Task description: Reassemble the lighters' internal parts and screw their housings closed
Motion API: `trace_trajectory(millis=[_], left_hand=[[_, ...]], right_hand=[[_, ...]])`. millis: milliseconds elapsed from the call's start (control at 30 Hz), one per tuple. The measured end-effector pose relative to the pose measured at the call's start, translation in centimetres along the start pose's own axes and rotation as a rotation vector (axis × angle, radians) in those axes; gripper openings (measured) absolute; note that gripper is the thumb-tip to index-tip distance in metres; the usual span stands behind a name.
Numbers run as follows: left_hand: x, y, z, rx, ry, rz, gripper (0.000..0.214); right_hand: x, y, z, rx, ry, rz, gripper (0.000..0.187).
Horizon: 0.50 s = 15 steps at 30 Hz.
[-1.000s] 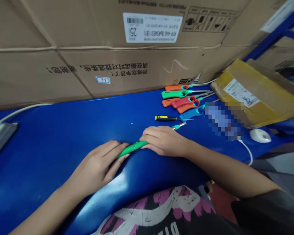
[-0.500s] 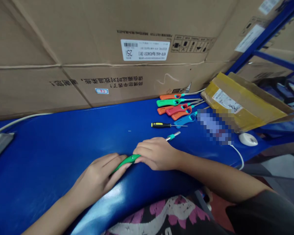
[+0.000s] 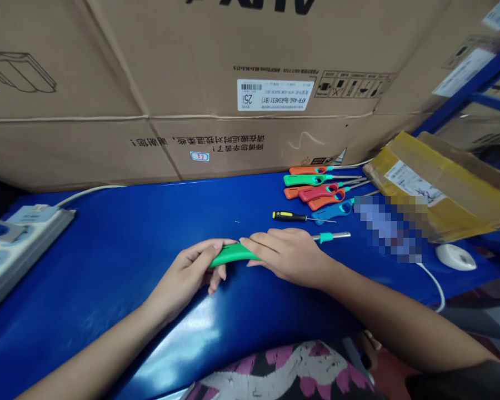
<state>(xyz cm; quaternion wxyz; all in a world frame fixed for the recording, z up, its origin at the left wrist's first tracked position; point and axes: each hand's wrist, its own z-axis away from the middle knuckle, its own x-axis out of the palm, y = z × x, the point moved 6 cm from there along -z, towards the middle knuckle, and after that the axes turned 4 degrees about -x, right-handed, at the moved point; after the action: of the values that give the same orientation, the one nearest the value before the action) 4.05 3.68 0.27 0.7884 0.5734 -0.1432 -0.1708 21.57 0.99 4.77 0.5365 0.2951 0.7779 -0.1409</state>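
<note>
A green long-nosed lighter (image 3: pixel 232 255) lies across the blue table (image 3: pixel 108 244), its metal nozzle (image 3: pixel 336 236) pointing right. My left hand (image 3: pixel 191 275) is closed round the handle's left end, thumb on top. My right hand (image 3: pixel 289 255) lies over the lighter's middle with its fingers curled on it. Just beyond the nozzle lies a small black and yellow screwdriver (image 3: pixel 294 216).
A pile of several coloured lighters (image 3: pixel 319 189) lies at the back right. Big cardboard boxes (image 3: pixel 216 89) wall the far edge. A white power strip (image 3: pixel 12 239) sits at left. A yellow-taped box (image 3: pixel 437 183) and a white mouse (image 3: pixel 455 256) are at right.
Both hands have lifted and turned the green lighter, so more of its nozzle shows to the right. The view has swung left, bringing the power strip into sight.
</note>
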Motion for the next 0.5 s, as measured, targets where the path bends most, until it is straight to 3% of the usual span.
trace_trajectory(millis=[100, 167, 233, 333, 500], left_hand=[[-0.2, 1.6, 0.5, 0.311, 0.024, -0.335, 0.034], [0.0, 2.5, 1.1, 0.524, 0.034, -0.555, 0.025], [0.3, 2.8, 1.5, 0.628, 0.015, -0.656, 0.021], [0.4, 2.8, 1.4, 0.586, -0.016, -0.642, 0.019], [0.2, 1.3, 0.3, 0.228, -0.077, -0.449, 0.037]], right_hand=[[0.1, 0.3, 0.2, 0.044, 0.046, -0.164, 0.034], [0.4, 0.5, 0.3, 0.097, 0.006, -0.314, 0.031], [0.6, 0.7, 0.3, 0.161, -0.045, -0.424, 0.029], [0.5, 1.2, 0.5, 0.216, -0.078, -0.464, 0.033], [0.6, 2.6, 0.8, 0.225, -0.025, -0.523, 0.026]])
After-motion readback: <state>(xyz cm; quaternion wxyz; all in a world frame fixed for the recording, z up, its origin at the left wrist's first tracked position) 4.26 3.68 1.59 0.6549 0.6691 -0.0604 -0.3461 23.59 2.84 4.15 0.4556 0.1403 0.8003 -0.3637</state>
